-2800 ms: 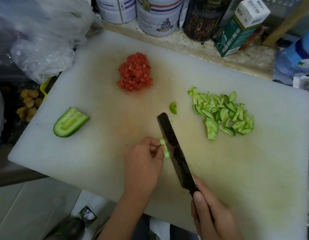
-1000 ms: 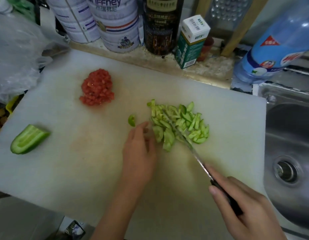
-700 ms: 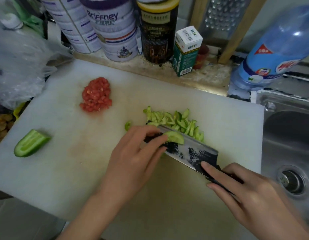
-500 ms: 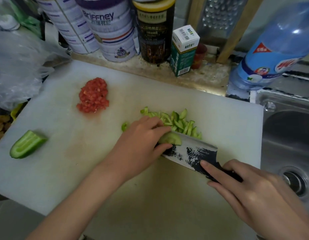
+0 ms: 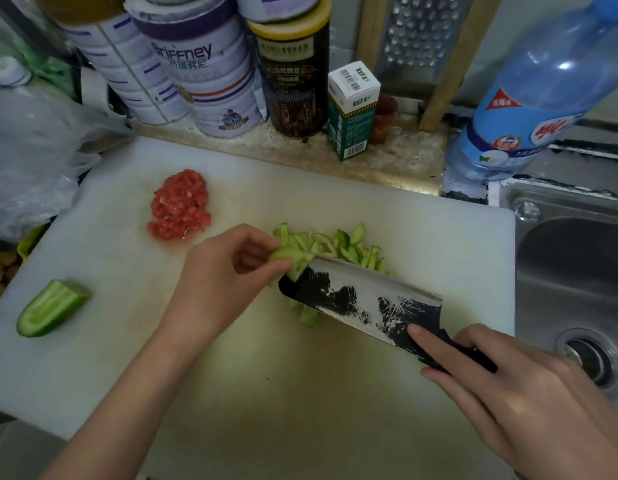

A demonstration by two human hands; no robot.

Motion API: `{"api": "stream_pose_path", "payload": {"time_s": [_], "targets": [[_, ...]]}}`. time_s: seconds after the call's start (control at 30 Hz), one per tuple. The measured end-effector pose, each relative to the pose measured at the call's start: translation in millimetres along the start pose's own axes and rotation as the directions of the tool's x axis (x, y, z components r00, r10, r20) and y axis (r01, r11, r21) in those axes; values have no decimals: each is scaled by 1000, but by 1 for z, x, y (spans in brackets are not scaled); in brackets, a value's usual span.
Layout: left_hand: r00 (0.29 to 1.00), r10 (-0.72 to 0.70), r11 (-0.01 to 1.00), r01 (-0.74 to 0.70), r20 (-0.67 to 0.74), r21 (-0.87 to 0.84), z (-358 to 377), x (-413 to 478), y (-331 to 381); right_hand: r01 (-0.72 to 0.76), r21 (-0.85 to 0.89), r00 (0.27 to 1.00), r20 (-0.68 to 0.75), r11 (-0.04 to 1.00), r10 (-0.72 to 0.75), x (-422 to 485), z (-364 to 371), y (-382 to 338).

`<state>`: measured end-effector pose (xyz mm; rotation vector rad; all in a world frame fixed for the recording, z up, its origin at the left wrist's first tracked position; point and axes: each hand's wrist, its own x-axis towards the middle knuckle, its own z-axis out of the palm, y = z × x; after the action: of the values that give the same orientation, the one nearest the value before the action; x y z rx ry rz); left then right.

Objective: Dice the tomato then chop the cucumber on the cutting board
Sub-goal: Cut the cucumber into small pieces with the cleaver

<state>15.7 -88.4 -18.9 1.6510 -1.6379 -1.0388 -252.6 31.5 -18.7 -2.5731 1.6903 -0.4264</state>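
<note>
On the white cutting board [image 5: 335, 393] lie a pile of diced tomato [image 5: 180, 206] at the back left, a heap of chopped cucumber [image 5: 338, 245] in the middle, and an uncut cucumber half [image 5: 50, 308] at the left. My right hand [image 5: 519, 393] grips the handle of a cleaver [image 5: 363, 299], whose blade is tilted flat side up beside the heap, with a few slices under it. My left hand [image 5: 224, 278] pinches cucumber slices [image 5: 290, 256] at the blade's tip.
Tins [image 5: 210, 74], a dark jar [image 5: 293, 74], a green and white carton [image 5: 352, 109] and a grater [image 5: 415, 43] line the ledge behind the board. A blue water bottle [image 5: 536, 95] and a steel sink [image 5: 577, 282] are at the right. A plastic bag [image 5: 34, 157] lies at the left.
The cleaver went from cutting upright to lying tilted at the cucumber heap. My left hand moved to the blade tip and took hold of slices there. The view shifted closer.
</note>
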Motion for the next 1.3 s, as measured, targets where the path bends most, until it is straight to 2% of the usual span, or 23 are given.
{"api": "stream_pose_path", "payload": {"time_s": [0.13, 0.23, 0.43, 0.63, 0.77, 0.87, 0.93, 1.03, 1.13, 1.17, 1.23, 1.3], "targets": [[995, -62, 994, 54, 79, 97, 1, 1, -2, 20, -6, 1000, -11, 1000, -20, 3, 0, -8], [987, -65, 974, 31, 144, 227, -1, 4, -7, 44, -20, 999, -2, 999, -44, 6, 1, -13], [988, -45, 956, 0, 147, 293, -5, 2, -14, 63, -27, 998, 2, 998, -63, 11, 2, -26], [998, 68, 979, -67, 1, 191, -17, -17, -24, 46, -11, 999, 3, 999, -45, 19, 2, -44], [969, -122, 992, 116, -217, -41, -31, -37, -53, -92, 156, 994, 68, 983, 82, 17, 10, -56], [956, -240, 969, 225, -169, -106, -24, -61, -80, -247, 392, 969, 86, 886, 232, 16, 13, -75], [959, -252, 965, 239, -129, -107, -14, -73, -93, -296, 505, 951, 82, 811, 297, 19, 15, -91], [969, -167, 985, 170, -183, 3, -4, -78, -101, -353, 564, 926, 97, 747, 365, 22, 24, -116], [972, -91, 992, 108, -219, 69, 0, -84, -96, -509, 704, 838, 273, 496, 472, 17, 44, -141], [973, -65, 990, 90, -220, 106, 0, -89, -94, -525, 721, 823, 294, 452, 487, 13, 51, -147], [976, 0, 974, 49, -219, 222, -4, -98, -94, -545, 740, 795, 307, 394, 523, 12, 59, -158], [973, -2, 957, 68, -231, 282, -10, -104, -98, -570, 742, 770, 331, 354, 546, 11, 64, -167]]}}
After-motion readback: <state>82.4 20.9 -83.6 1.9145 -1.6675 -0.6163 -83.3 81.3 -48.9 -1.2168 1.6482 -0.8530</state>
